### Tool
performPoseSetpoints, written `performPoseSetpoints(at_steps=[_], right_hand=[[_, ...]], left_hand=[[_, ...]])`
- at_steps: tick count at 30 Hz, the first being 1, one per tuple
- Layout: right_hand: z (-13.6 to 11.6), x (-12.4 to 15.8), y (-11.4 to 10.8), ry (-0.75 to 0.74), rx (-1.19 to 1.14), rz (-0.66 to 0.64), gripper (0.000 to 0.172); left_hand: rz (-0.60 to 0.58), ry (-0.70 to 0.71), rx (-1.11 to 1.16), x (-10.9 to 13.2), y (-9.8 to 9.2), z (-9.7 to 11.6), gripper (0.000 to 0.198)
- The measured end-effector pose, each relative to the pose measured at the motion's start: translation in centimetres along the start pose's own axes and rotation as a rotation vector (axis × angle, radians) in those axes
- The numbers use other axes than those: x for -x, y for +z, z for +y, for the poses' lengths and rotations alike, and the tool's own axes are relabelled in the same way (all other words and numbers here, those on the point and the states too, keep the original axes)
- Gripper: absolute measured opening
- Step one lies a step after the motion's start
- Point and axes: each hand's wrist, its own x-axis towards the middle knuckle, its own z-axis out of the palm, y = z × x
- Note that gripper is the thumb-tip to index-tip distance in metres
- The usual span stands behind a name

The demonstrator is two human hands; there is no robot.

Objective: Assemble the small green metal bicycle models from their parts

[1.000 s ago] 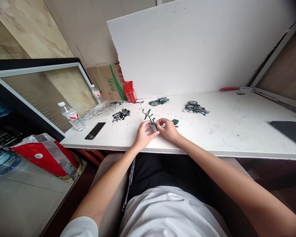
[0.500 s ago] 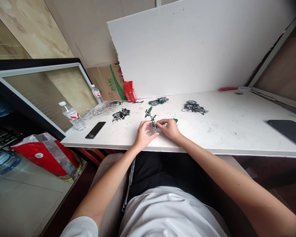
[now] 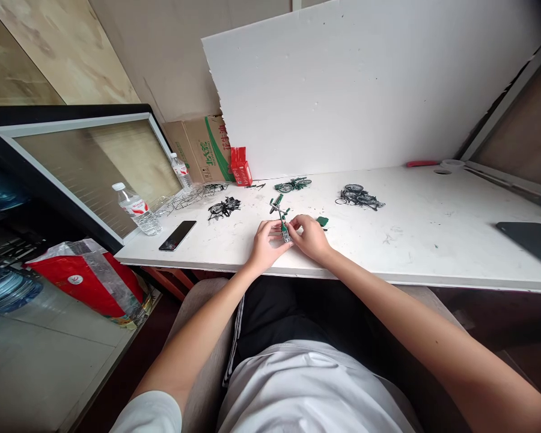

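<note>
Between my two hands, close to the table's front edge, a small green model bicycle (image 3: 284, 231) stands with its handlebar end pointing away from me and a silver rack toward me. My left hand (image 3: 267, 243) is closed on its left side, thumb low by the rack. My right hand (image 3: 310, 238) pinches it from the right, and the fingertips hide part of the frame. Just beyond my right hand lies a small green piece (image 3: 322, 222). Farther back rests another green model bicycle (image 3: 293, 185).
A black model bicycle (image 3: 224, 208) lies left, and dark bicycle models (image 3: 359, 196) lie right. A phone (image 3: 177, 235), a water bottle (image 3: 137, 209) and wire-like parts (image 3: 193, 197) occupy the left side. A red box (image 3: 241, 166) stands behind. A dark flat object (image 3: 529, 242) sits at far right.
The view has shifted slightly, moving the scene a little to the right. My right fingers have shifted a little on the model bicycle, and more of the small green piece shows.
</note>
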Motion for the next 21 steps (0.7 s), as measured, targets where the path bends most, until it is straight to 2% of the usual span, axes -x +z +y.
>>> performPoseSetpoints(at_steps=[7, 13, 16, 21], right_hand=[[0.2, -0.1, 0.1, -0.031, -0.071, 0.011, 0.013], [0.4, 0.0, 0.1, -0.136, -0.234, -0.034, 0.017], [0.3, 0.1, 0.0, -0.209, -0.252, -0.07, 0.015], [0.2, 0.1, 0.0, -0.244, -0.244, -0.082, 0.012]], left_hand=[[0.031, -0.134, 0.149, -0.2, 0.0, 0.1, 0.068], [0.118, -0.308, 0.306, -0.9, -0.5, 0.1, 0.076], [0.153, -0.334, 0.344, -1.0, -0.7, 0.2, 0.075], [0.137, -0.342, 0.36, -0.9, -0.7, 0.6, 0.074]])
